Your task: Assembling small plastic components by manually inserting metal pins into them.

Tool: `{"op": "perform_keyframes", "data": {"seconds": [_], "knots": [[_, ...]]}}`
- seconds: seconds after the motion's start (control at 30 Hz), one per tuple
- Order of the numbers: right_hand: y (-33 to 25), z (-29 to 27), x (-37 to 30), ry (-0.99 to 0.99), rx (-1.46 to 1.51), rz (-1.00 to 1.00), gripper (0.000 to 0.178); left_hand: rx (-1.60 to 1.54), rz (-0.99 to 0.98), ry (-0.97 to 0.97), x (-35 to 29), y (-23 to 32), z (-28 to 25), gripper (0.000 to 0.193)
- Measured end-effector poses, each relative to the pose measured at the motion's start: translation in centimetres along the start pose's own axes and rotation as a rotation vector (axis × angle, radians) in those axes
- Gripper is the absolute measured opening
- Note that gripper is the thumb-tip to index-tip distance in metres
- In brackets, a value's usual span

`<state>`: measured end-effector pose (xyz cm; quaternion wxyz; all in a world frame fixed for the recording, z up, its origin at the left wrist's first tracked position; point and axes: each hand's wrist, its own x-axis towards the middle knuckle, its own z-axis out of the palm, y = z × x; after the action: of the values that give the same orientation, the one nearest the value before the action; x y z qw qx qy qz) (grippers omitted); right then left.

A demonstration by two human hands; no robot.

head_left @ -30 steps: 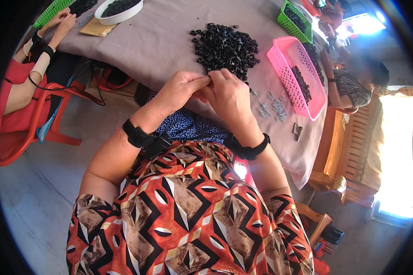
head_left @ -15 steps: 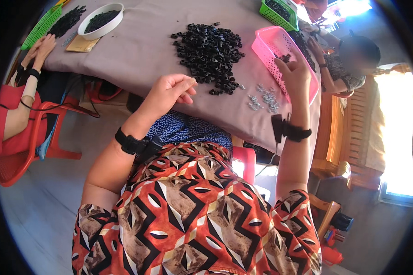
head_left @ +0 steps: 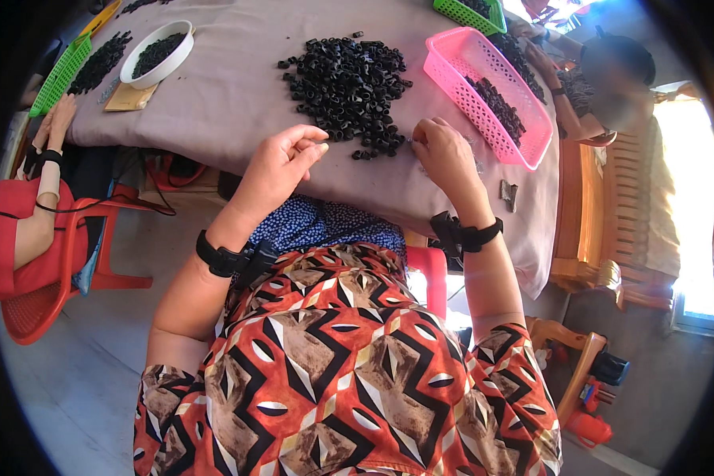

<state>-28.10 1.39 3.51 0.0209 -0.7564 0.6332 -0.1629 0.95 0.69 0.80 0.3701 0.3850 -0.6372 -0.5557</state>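
Observation:
A heap of small black ring-like pieces [head_left: 345, 91] lies on the cloth-covered table in front of me. Just below its left side, my left hand [head_left: 287, 163] is held up with thumb and fingers pinched together; anything between them is too small to make out. My right hand [head_left: 446, 159] is lowered to the cloth at the heap's lower right, its fingers closed over a spot I cannot see clearly. Small silvery metal pieces [head_left: 479, 166], like little springs, show partly behind it. Beyond my right hand, a pink perforated basket [head_left: 452, 95] holds several finished-looking black pieces [head_left: 496, 107].
Green baskets [head_left: 62, 75] [head_left: 496, 17] stand at the far left and far right. A white bowl [head_left: 184, 49] of black pieces sits near a brown flat pad [head_left: 131, 97]. A crumpled wrapper [head_left: 508, 195] lies near the right edge. Other people sit at both sides.
My right hand has come out of the pink basket and moved left and down to the silvery pieces. My left hand stays pinched near the same place. The view has shifted slightly.

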Motion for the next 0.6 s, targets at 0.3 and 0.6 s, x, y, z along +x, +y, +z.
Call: {"op": "perform_keyframes", "data": {"seconds": [0.3, 0.6], "knots": [[-0.1, -0.6, -1.2, 0.039, 0.225, 0.075, 0.012, 0.316, 0.047, 0.024, 1.7, 0.4, 0.9, 0.024], [0.9, -0.2, -1.7, 0.052, 0.273, 0.059, 0.015, 0.721, 0.321, 0.16, 3.0, -1.1, 1.6, 0.014]]}}
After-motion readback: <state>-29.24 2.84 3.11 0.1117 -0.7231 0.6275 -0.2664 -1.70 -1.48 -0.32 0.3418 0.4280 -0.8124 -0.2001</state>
